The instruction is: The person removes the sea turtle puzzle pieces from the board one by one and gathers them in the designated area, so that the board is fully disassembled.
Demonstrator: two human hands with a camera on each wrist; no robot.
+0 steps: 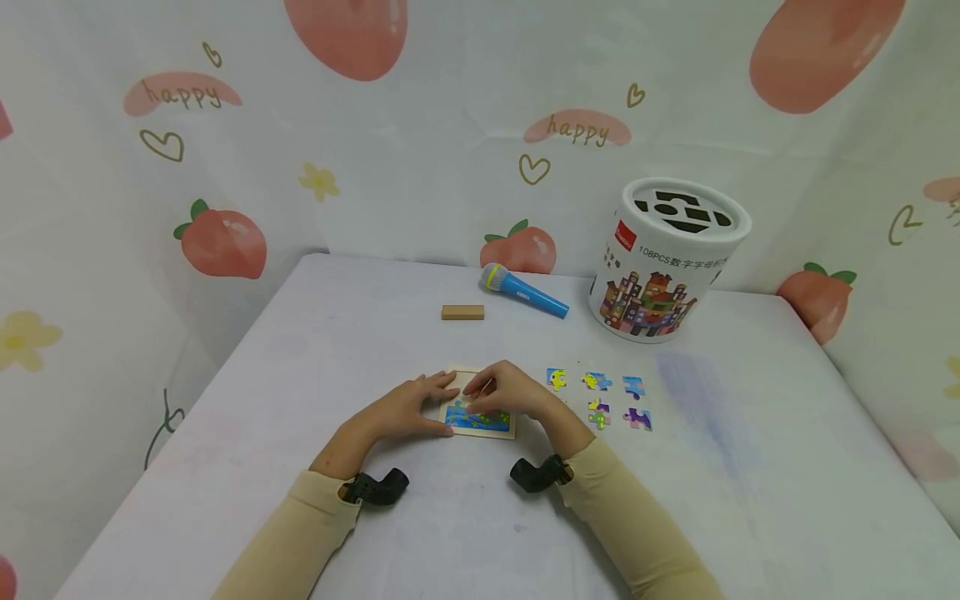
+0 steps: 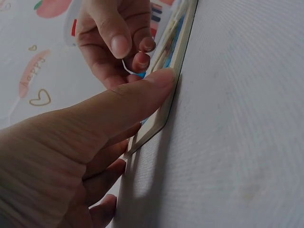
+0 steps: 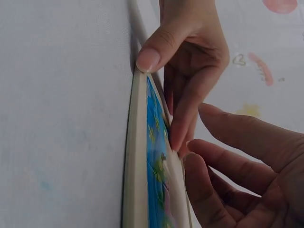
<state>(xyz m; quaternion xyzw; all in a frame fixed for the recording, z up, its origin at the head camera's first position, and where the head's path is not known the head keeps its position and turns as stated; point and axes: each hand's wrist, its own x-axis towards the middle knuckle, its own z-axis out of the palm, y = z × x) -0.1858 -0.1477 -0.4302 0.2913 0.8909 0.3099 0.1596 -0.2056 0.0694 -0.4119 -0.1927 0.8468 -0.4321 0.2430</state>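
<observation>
While the puzzle tray (image 1: 483,434) is gripped at its left side by the left hand (image 1: 408,408), a small puzzle piece (image 2: 138,74) is pinched in the right hand (image 1: 513,392), right over the tray! The left thumb is set on the near corner of the rim, the fingers are spread toward the far corner, and a wide gap is left between. In the right hand, thumb and fingertips are brought close together, only a thin edge of the piece being shown. Between the hands, the tray is laid flat on the counter (image 1: 450,533), its near part filled by a blue picture (image 1: 487,422). Out to the right hand's right, loose pieces (image 1: 597,381) are laid in rows! Beyond the hands, a wooden block (image 1: 462,312) is seen, then a blue microphone (image 1: 528,293), and farther right a white bucket (image 1: 660,267).
</observation>
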